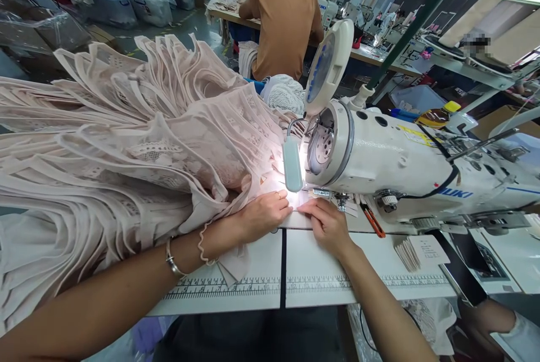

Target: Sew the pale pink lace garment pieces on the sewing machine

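At the ruler-marked bench [316, 263], the left hand [268, 216] and right hand [329, 224] nearly meet, fingers bent close together over pale fabric [296, 203]; glare means I cannot tell whether either grips it. Orange snips [372, 220] lie right of them. Pale garments [202, 145] heap leftward, beside the lamp [292, 165] and sewing machine [375, 148]. Beyond sits a brown-shirted person [282, 25].

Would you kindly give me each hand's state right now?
Left hand: curled beside the pale fabric; grip cannot be told.
Right hand: partly curled near the sewing machine; grip cannot be told.
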### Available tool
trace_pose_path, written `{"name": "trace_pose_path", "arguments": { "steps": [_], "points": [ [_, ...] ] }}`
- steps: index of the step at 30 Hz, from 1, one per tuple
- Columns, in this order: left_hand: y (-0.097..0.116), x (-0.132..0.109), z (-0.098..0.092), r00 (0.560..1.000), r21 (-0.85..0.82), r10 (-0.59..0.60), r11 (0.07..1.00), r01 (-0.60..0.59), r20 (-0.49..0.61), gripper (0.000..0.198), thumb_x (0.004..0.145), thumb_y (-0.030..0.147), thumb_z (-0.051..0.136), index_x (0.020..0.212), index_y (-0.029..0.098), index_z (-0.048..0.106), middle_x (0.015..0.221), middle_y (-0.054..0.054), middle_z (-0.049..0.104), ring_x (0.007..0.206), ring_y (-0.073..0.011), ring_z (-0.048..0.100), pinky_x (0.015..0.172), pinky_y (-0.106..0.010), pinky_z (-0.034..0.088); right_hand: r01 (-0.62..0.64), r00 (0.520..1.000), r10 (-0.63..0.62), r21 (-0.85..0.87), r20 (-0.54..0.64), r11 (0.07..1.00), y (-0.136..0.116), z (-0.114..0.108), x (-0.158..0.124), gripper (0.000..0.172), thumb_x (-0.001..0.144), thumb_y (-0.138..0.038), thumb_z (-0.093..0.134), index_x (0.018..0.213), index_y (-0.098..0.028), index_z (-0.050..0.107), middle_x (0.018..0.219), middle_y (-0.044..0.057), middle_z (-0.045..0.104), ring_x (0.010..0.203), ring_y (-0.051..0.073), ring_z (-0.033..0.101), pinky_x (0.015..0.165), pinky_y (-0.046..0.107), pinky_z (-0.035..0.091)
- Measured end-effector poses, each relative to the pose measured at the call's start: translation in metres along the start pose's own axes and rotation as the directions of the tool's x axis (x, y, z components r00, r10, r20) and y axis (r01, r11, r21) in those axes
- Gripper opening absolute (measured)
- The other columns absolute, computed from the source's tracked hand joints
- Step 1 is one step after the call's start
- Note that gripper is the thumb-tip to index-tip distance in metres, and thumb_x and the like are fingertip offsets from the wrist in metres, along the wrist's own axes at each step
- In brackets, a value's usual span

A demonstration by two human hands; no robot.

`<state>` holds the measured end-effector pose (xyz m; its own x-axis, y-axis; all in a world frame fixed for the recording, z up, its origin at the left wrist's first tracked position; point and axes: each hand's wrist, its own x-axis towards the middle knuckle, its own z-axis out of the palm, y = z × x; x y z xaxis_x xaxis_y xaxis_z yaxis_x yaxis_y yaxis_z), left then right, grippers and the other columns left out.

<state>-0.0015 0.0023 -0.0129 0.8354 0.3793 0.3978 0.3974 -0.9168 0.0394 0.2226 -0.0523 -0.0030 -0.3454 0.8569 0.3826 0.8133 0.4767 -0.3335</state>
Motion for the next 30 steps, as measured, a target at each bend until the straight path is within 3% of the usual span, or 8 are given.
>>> {"name": "trace_pose_path", "arguments": {
  "steps": [6, 11, 13, 17, 20, 23, 30],
  "points": [
    [0.004, 0.003, 0.000, 1.000, 0.011, -0.019, 1.000, 0.019, -0.008, 0.026, 0.097, 0.003, 0.045, 0.078, 0.015, 0.059, 0.084, -0.004, 0.061, 0.080, -0.0181, 0.053, 0.069, -0.030, 0.041, 0.083, 0.995, -0.081, -0.034, 0.055, 0.996, 0.002, -0.003, 0.000, 0.041, 0.088, -0.005, 0.045, 0.100, -0.027, 0.078, 0.097, 0.002, 0.074, 0.092, 0.016, 0.065, 0.082, 0.027, 0.052],
    [0.001, 0.011, -0.017, 0.957, -0.117, -0.265, 0.953, 0.279, 0.120, 0.008, 0.093, 0.009, 0.052, 0.094, 0.016, 0.057, 0.105, -0.008, 0.062, 0.096, -0.0218, 0.056, 0.083, -0.033, 0.044, 0.140, 0.990, -0.140, -0.022, -0.026, 0.990, 0.001, -0.002, 0.001, 0.037, 0.089, -0.003, 0.048, 0.098, -0.025, 0.077, 0.093, 0.002, 0.074, 0.087, 0.015, 0.064, 0.076, 0.025, 0.051],
    [-0.003, 0.015, -0.020, 0.938, -0.136, -0.304, 0.935, 0.327, 0.170, 0.010, 0.092, 0.013, 0.056, 0.102, 0.015, 0.056, 0.111, -0.011, 0.062, 0.104, -0.0252, 0.056, 0.090, -0.037, 0.044, 0.129, 0.991, -0.130, -0.022, -0.032, 0.991, 0.001, 0.000, 0.001, 0.036, 0.090, -0.004, 0.048, 0.098, -0.025, 0.077, 0.093, 0.002, 0.074, 0.086, 0.015, 0.064, 0.074, 0.024, 0.050],
    [-0.011, 0.019, -0.019, 0.951, -0.155, -0.249, 0.948, 0.278, 0.183, 0.018, 0.092, 0.018, 0.060, 0.109, 0.016, 0.056, 0.111, -0.009, 0.063, 0.109, -0.0272, 0.055, 0.103, -0.045, 0.039, 0.103, 0.994, -0.103, -0.014, -0.032, 0.995, 0.000, 0.001, 0.002, 0.035, 0.093, -0.006, 0.048, 0.096, -0.026, 0.077, 0.092, 0.002, 0.073, 0.084, 0.015, 0.062, 0.074, 0.025, 0.050],
    [-0.008, 0.015, -0.018, 0.960, -0.113, -0.231, 0.962, 0.250, 0.156, 0.003, 0.095, 0.017, 0.055, 0.097, 0.016, 0.057, 0.105, -0.009, 0.063, 0.103, -0.0256, 0.055, 0.096, -0.041, 0.043, 0.120, 0.992, -0.120, 0.011, -0.029, 0.993, -0.001, 0.000, 0.002, 0.035, 0.093, -0.006, 0.048, 0.096, -0.025, 0.077, 0.091, 0.003, 0.073, 0.083, 0.014, 0.062, 0.074, 0.025, 0.050],
    [0.001, 0.006, -0.016, 0.977, -0.069, -0.168, 0.982, 0.178, 0.133, 0.017, 0.097, 0.007, 0.044, 0.091, 0.016, 0.056, 0.105, -0.010, 0.063, 0.094, -0.0219, 0.055, 0.088, -0.035, 0.045, 0.165, 0.986, -0.165, 0.014, -0.039, 0.986, -0.001, -0.002, 0.001, 0.035, 0.093, -0.005, 0.048, 0.095, -0.024, 0.077, 0.088, 0.003, 0.071, 0.082, 0.014, 0.061, 0.075, 0.026, 0.052],
    [0.005, -0.003, -0.011, 0.993, -0.021, -0.103, 0.994, 0.105, 0.057, 0.023, 0.094, 0.000, 0.042, 0.099, 0.016, 0.058, 0.121, -0.012, 0.063, 0.108, -0.0228, 0.055, 0.099, -0.037, 0.043, 0.180, 0.984, -0.180, -0.065, -0.007, 0.982, 0.001, -0.002, 0.000, 0.043, 0.089, -0.001, 0.047, 0.103, -0.027, 0.077, 0.109, 0.004, 0.075, 0.101, 0.017, 0.066, 0.090, 0.032, 0.056]
  ]
}}
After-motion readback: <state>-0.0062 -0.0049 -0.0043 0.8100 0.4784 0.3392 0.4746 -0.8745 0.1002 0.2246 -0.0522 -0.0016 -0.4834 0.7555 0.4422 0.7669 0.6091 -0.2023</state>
